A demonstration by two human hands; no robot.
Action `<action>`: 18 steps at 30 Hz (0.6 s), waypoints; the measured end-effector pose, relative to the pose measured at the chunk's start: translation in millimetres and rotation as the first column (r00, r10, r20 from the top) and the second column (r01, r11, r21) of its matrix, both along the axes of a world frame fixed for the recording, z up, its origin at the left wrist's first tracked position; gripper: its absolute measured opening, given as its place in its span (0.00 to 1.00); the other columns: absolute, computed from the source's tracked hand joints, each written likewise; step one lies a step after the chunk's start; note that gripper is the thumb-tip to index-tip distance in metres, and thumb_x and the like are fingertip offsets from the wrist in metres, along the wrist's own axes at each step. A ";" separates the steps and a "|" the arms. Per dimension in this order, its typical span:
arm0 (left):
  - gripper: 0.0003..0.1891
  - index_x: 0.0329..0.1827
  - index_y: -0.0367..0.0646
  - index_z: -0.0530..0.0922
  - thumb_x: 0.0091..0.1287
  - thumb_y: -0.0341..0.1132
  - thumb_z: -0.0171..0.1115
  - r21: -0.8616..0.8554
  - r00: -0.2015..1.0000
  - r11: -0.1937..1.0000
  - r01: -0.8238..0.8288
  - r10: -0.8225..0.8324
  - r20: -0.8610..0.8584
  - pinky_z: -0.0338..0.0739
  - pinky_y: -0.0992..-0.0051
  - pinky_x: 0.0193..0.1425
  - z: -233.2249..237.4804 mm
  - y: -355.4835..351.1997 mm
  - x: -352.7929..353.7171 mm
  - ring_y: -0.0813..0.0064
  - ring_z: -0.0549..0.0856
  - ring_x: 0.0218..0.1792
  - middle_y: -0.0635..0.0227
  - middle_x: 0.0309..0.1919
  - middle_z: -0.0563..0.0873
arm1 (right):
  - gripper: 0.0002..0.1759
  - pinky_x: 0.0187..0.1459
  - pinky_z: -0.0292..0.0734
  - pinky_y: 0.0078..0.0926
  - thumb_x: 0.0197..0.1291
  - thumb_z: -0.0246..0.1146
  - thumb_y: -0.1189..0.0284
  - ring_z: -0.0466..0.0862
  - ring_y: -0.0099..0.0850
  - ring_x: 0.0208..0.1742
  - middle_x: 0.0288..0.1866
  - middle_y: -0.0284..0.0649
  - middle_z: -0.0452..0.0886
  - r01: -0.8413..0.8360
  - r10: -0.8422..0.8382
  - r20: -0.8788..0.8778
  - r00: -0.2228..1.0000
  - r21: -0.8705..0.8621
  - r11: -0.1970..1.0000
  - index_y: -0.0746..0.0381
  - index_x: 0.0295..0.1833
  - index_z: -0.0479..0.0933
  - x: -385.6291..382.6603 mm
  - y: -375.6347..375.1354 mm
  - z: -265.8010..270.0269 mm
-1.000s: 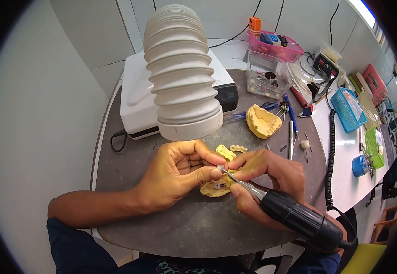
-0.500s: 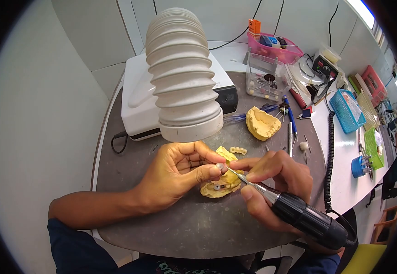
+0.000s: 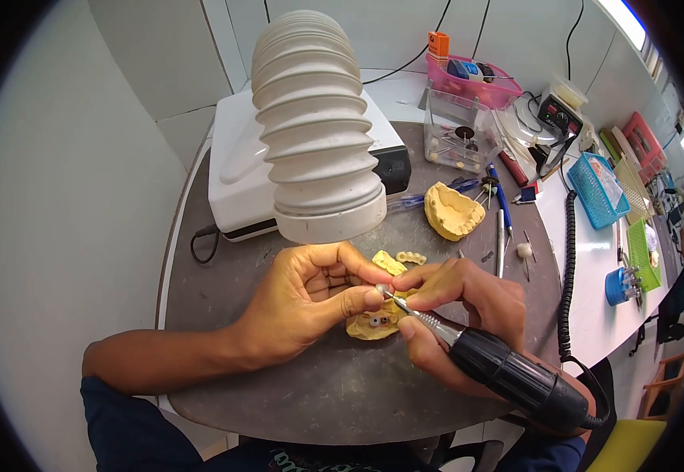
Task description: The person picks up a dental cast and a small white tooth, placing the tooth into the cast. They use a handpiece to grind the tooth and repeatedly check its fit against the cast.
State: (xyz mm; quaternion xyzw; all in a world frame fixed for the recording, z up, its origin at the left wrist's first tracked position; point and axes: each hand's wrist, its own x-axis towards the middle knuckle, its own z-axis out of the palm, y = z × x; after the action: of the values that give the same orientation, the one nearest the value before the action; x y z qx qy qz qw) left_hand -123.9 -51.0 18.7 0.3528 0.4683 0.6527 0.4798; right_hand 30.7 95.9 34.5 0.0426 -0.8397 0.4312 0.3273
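Observation:
Between the thumb and index finger of my left hand [image 3: 310, 287] is pinched a small pale dental crown [image 3: 382, 290]. My right hand [image 3: 468, 303] is wrapped round a black and silver dental handpiece [image 3: 507, 370], its thin bur pointing left, right at the crown. Both hands meet over a yellow plaster dental model [image 3: 369, 326], which they partly cover; a small grey-white piece shows in its tooth row. Just behind the hands lies a short row of joined tooth-shaped crowns [image 3: 411, 257].
A second plaster model [image 3: 454, 211] sits farther back. The wide ribbed suction hose [image 3: 314, 134] hangs over a white machine [image 3: 240, 181]. A clear box [image 3: 460, 130] and pink basket [image 3: 480, 90] stand at the back. The coiled cord [image 3: 569, 275] runs down the right.
My right hand and the handpiece have shifted slightly left, bringing the bur closer in to the crown. My left hand has stayed nearly still.

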 end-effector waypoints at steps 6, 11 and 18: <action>0.06 0.46 0.36 0.79 0.69 0.23 0.65 -0.026 0.999 1.000 -0.004 0.003 -0.040 0.83 0.76 0.57 1.3 -0.9 0.4 0.76 0.86 0.49 0.58 0.48 0.86 | 0.11 0.44 0.85 0.28 0.47 0.72 0.78 0.91 0.37 0.40 0.37 0.47 0.87 0.011 -0.011 -0.011 1.000 -0.006 1.000 0.66 0.37 0.78 0.6 -0.1 -1.2; 0.06 0.46 0.36 0.79 0.69 0.23 0.65 -0.018 0.998 1.000 -0.001 0.000 -0.061 0.83 0.76 0.57 -0.4 -1.0 -0.5 0.76 0.86 0.49 0.57 0.48 0.86 | 0.11 0.42 0.85 0.27 0.47 0.72 0.78 0.90 0.36 0.39 0.36 0.46 0.86 0.010 -0.010 -0.015 1.000 0.020 1.000 0.66 0.37 0.79 0.6 0.9 -1.7; 0.06 0.46 0.36 0.79 0.69 0.23 0.65 -0.015 0.999 1.000 0.001 -0.002 -0.052 0.83 0.75 0.58 -0.3 -0.6 -0.7 0.75 0.86 0.50 0.57 0.48 0.86 | 0.11 0.42 0.85 0.27 0.47 0.72 0.78 0.90 0.35 0.38 0.36 0.45 0.86 -0.007 0.008 -0.012 1.000 0.018 1.000 0.66 0.37 0.79 1.5 2.8 -1.6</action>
State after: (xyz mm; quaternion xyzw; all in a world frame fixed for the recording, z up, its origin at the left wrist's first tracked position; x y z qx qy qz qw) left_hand -124.6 -51.5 18.4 0.3667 0.4853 0.6393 0.4706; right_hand 32.2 98.7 32.9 0.0514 -0.8415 0.4245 0.3303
